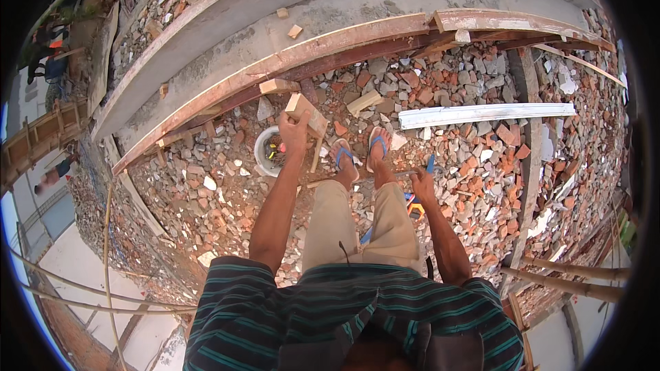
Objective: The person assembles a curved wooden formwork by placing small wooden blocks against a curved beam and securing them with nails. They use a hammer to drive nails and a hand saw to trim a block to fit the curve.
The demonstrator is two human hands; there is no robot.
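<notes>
1 wood block (306,113), 1 bucket (265,152), 2 sandals (377,145)

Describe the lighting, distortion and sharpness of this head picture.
Head view: even daylight with soft shadows; heavy fisheye bend curves the concrete beam and leaves black corners; the left hand on the wood block is sharp, the right hand slightly soft.

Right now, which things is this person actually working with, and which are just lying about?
In use:
- wood block, held up in the left hand
- blue-handled tool, gripped by the right hand; what kind it is I cannot tell

Lying about:
- white bucket by the feet
- white strip on the rubble
- wood offcut
- brick rubble
</notes>
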